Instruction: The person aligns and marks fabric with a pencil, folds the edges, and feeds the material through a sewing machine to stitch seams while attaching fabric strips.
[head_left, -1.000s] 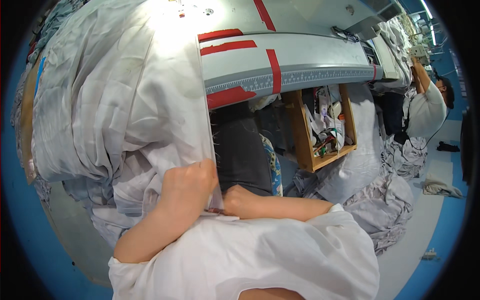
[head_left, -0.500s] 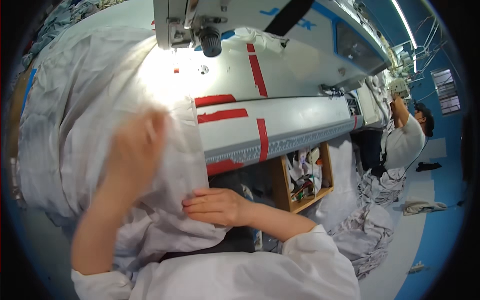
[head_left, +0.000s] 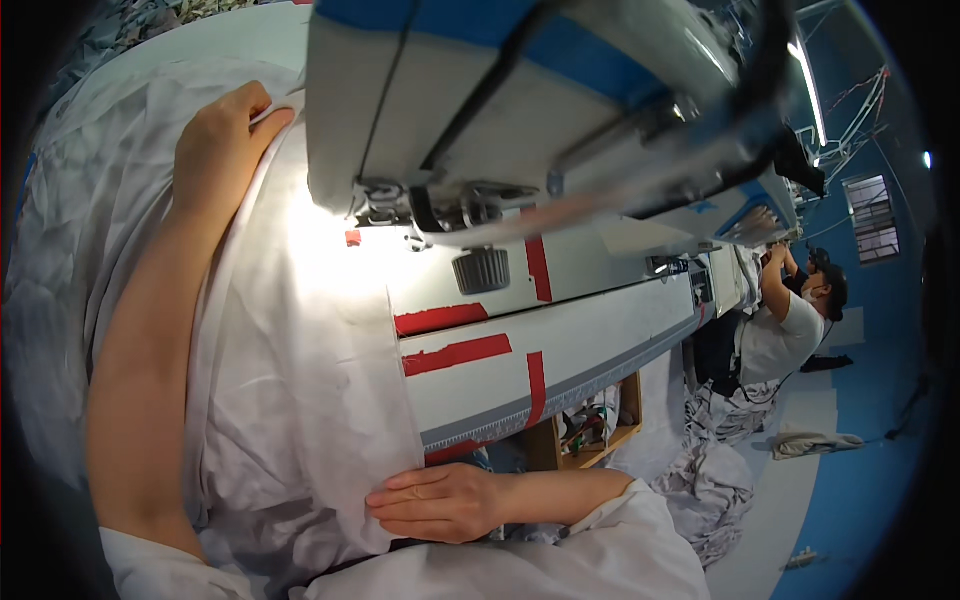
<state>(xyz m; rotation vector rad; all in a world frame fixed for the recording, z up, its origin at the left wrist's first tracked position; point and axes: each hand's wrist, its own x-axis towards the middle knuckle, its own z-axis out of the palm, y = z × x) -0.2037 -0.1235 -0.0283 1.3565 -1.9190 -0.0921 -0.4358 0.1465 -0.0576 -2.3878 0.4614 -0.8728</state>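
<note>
A large pale white cloth [head_left: 300, 400] covers the left part of the sewing machine's table and hangs over its near edge. At the cloth's far side, my left hand [head_left: 232, 130] is closed, pinching a folded edge between thumb and fingers. My right hand [head_left: 440, 503] is at the cloth's near right edge, its fingers together on top and the thumb hidden. Right of my left hand stands the white and blue sewing machine head [head_left: 480, 110], its lamp glaring on the cloth. Below the head shows a dark ridged knob [head_left: 482, 271].
Red tape strips [head_left: 458, 354] mark the white machine bed, with a ruler scale [head_left: 490, 428] along its front. An open wooden drawer [head_left: 605, 450] holds small items. Heaped grey cloth [head_left: 705, 500] lies at the right; people [head_left: 785, 330] work beyond it.
My left hand has moved away to the far side of the cloth and grips a fold there. My right hand stays at the near edge. The view has shifted, and the machine head looms larger.
</note>
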